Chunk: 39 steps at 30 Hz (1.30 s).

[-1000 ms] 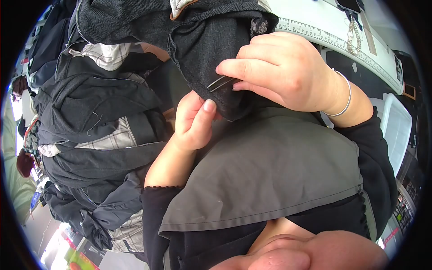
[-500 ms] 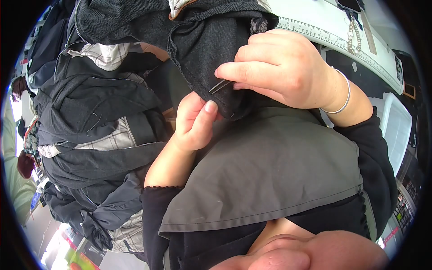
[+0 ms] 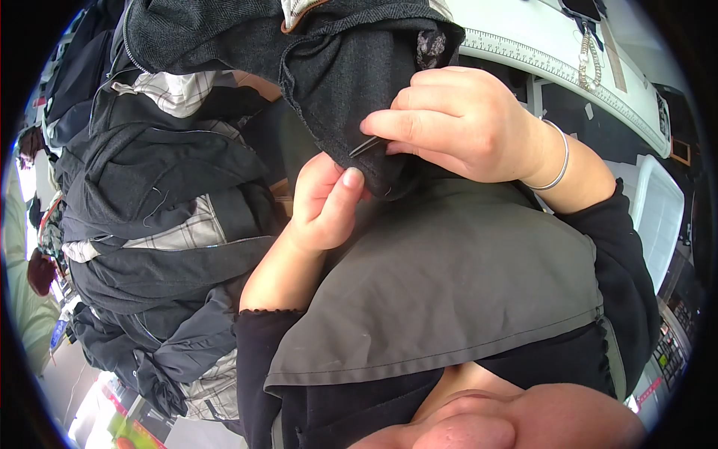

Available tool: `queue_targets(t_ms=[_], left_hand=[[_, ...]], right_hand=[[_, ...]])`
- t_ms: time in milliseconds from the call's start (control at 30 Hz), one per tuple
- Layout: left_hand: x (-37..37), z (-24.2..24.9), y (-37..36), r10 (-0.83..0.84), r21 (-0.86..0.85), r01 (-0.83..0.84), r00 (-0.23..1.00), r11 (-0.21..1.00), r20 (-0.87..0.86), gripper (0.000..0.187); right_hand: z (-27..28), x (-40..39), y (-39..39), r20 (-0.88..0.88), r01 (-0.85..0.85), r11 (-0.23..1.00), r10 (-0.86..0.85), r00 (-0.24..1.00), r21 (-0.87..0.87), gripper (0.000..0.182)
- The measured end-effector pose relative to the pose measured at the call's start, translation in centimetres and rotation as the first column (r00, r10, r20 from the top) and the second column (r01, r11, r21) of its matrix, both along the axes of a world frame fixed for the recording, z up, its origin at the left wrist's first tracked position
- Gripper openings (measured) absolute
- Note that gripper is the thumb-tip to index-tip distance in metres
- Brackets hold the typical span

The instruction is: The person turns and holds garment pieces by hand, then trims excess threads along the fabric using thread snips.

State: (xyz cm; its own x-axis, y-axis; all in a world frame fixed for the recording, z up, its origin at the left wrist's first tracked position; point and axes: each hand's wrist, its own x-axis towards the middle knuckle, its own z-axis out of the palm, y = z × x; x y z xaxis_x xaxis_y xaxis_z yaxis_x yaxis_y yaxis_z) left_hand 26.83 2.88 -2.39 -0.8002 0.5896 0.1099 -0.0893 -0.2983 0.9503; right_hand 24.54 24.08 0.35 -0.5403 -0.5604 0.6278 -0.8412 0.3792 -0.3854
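Note:
A dark grey garment (image 3: 336,82) hangs down from the top of the head view. My left hand (image 3: 327,200) is closed on its lower edge, thumb and fingers pinching the cloth. My right hand (image 3: 456,123), with a silver bangle at the wrist, is closed around metal tweezers (image 3: 364,147). The two thin tips point down and left and lie close together against the cloth, just above my left thumb. Most of the tweezers is hidden inside my right hand.
Dark garments with plaid lining (image 3: 172,179) are heaped on the left. A white table (image 3: 508,22) with a ruler edge (image 3: 516,51) stands at the upper right, a chain (image 3: 588,63) on it. A pale plastic bin (image 3: 658,213) is at the right. A grey apron (image 3: 449,277) covers my lap.
My right hand has shifted slightly down, and its wrist has lowered. The tweezer tips stay near the same spot on the cloth. My left hand has hardly moved.

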Motion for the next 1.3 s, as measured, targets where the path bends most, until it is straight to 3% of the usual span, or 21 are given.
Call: queue_targets(t_ms=[167, 233, 267, 367, 400, 433, 467, 567, 700, 833, 933, 1000, 1133, 1200, 1300], left_hand=[[-0.1, -0.6, 0.0, 0.007, 0.002, -0.007, 0.999, 1.0, -0.031, 0.03], [-0.2, -0.2, -0.1, -0.017, -0.028, 0.017, 1.0, 0.999, -0.017, 0.031], [-0.1, 0.2, 0.3, -0.017, -0.028, 0.017, 1.0, 0.999, -0.017, 0.031], [-0.1, 0.7, 0.8, 0.072, -0.055, -0.072, 0.997, 0.996, 0.014, 0.019], [-0.4, -0.1, 0.3, 0.043, -0.268, -0.081, 0.989, 0.96, -0.145, 0.013], [-0.5, -0.5, 0.1, -0.02, -0.465, -0.122, 0.957, 0.877, -0.29, 0.011], [-0.3, -0.8, 0.6, 0.043, -0.465, -0.218, 0.933, 0.858, -0.358, 0.02], [-1.0, 0.1, 0.6, -0.005, -0.472, -0.25, 0.88, 0.845, -0.475, 0.019], [-1.0, 1.4, 0.6, -0.017, -0.541, -0.258, 0.893, 0.8, -0.451, 0.02], [-1.1, 1.7, 0.4, -0.032, -0.583, -0.207, 0.928, 0.786, -0.372, 0.022], [-1.1, 1.9, 0.2, -0.038, -0.588, -0.207, 0.926, 0.782, -0.375, 0.024], [-1.2, 2.4, 0.2, -0.056, -0.611, -0.202, 0.925, 0.765, -0.376, 0.027], [-1.2, 2.0, 0.2, -0.001, -0.627, -0.283, 0.911, 0.726, -0.412, 0.031], [-1.0, 2.2, 0.3, -0.004, -0.666, -0.365, 0.875, 0.65, -0.484, 0.03], [-1.2, 1.5, 0.2, 0.007, -0.585, -0.299, 0.894, 0.754, -0.447, 0.028]], right_hand=[[-0.3, 0.2, -0.2, 0.005, -0.011, 1.0, 0.011, 1.0, -0.007, 0.029], [-0.1, 0.6, -0.4, 0.374, 0.022, 0.948, 0.104, 0.922, -0.318, 0.024], [-0.1, 0.9, -0.5, 0.46, 0.066, 0.909, 0.144, 0.876, -0.411, 0.019], [-0.1, 0.6, -0.4, 0.565, 0.002, 0.928, 0.224, 0.794, -0.371, 0.022], [-0.3, 0.7, -0.5, 0.647, 0.024, 0.947, 0.201, 0.735, -0.322, 0.029], [-1.1, 0.5, -0.8, 0.624, 0.02, 0.939, 0.213, 0.752, -0.345, 0.033], [-1.4, 0.3, -1.0, 0.655, -0.002, 0.948, 0.22, 0.723, -0.317, 0.033], [-0.8, 0.0, -1.3, 0.715, -0.044, 0.969, 0.21, 0.667, -0.244, 0.035], [-0.7, -0.6, -1.4, 0.728, -0.104, 0.984, 0.175, 0.663, -0.142, 0.034], [-1.4, -1.2, -1.0, 0.758, -0.158, 0.976, 0.217, 0.615, -0.151, 0.032], [-1.9, -1.2, -0.9, 0.796, -0.178, 0.949, 0.314, 0.518, -0.259, 0.03], [-2.2, -1.0, -1.0, 0.814, -0.096, 0.866, 0.495, 0.305, -0.491, 0.029], [-2.4, -0.7, -1.4, 0.781, -0.057, 0.818, 0.566, 0.263, -0.573, 0.03], [-2.5, -0.6, -1.4, 0.794, -0.087, 0.851, 0.517, 0.32, -0.519, 0.029], [-2.5, -0.4, -1.6, 0.78, 0.03, 0.803, 0.568, 0.261, -0.595, 0.027]])
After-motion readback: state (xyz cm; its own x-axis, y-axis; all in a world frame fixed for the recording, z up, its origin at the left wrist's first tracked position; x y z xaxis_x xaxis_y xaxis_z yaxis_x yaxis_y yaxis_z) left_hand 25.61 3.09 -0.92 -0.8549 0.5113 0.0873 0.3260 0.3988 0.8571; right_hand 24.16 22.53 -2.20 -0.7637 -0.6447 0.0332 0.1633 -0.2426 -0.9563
